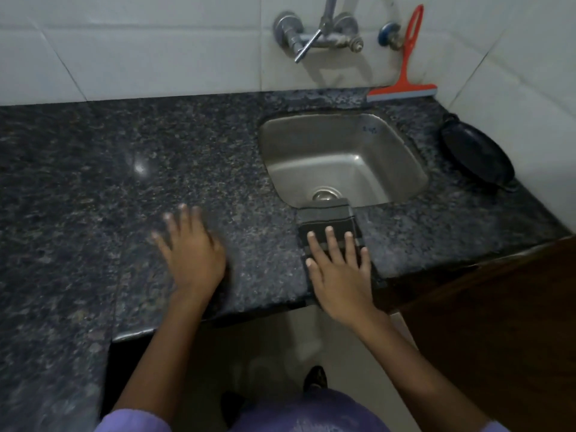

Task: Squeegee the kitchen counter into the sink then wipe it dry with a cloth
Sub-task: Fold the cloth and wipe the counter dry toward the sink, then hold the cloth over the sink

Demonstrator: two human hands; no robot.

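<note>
Counter (156,157) of dark speckled granite is seen filling most of the view, backed by a white tiled wall (156,48) at 12 o'clock. Set into the counter at 2 o'clock is a steel sink (343,157), with a wall tap (321,35) mounted above it. A dark round pan (477,157) is leaned against the side wall at 3 o'clock, just beside the sink. A red squeegee (405,85) is stood on the counter at 1 o'clock, its handle propped against the tiles, well apart from both hands. A dark folded cloth (327,218) is laid at the sink's near rim, its far edge slightly over the basin. The right hand (339,269) is pressed flat on the cloth, its grip spread with the fingers extended. The left hand (190,254), blurred, is held palm down over bare counter at 7 o'clock, its grip also spread and holding nothing.
</note>
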